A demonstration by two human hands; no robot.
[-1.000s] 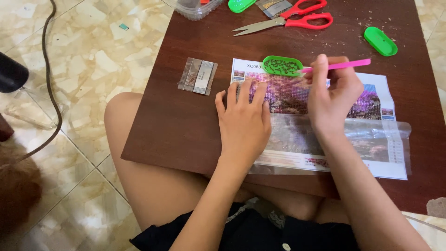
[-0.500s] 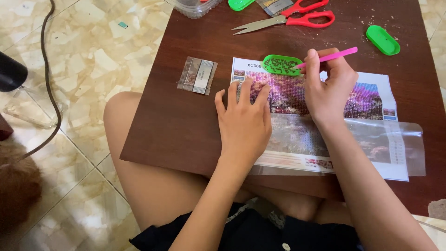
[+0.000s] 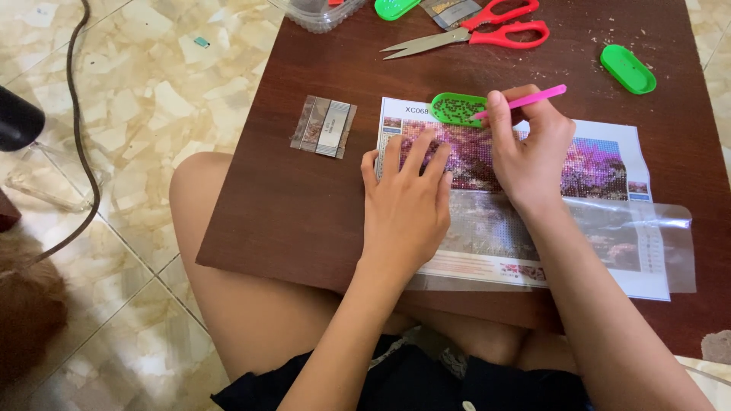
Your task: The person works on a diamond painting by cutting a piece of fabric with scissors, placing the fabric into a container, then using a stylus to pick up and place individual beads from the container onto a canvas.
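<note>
Change noted against the two earlier frames: the pink applicator pen (image 3: 525, 100) has been swung from near level, tip at the right end of the green bead tray (image 3: 459, 109), to a steeper slant, and its tip is now set inside the tray among the dark beads. The right hand (image 3: 531, 156) has been drawn left and slightly down with it. The grip of that hand is pressed together, pinching the pen between thumb and fingers. Judged from this, a bead is being picked up on the pen tip rather than placed on the sheet.

The left hand (image 3: 406, 205) has been shifted a little up and right; it lies flat, fingers spread, holding nothing, pressed on the left part of the diamond painting canvas (image 3: 601, 164). The canvas lies on the dark brown table (image 3: 304, 205), its upper band filled in purple and pink, its lower part covered by a clear plastic film (image 3: 662, 228), partly peeled back.

Count:
- bead tray with beads: one, on the canvas top edge.
- green oval pieces elsewhere: two, one at the top edge (image 3: 394, 7), one at far right (image 3: 627, 68).
- red-handled scissors (image 3: 476, 34): one pair.
- small striped packet (image 3: 324, 125): one, left of the canvas.
- clear container (image 3: 316, 14): one, cut off by the frame.
- pens: one.
</note>
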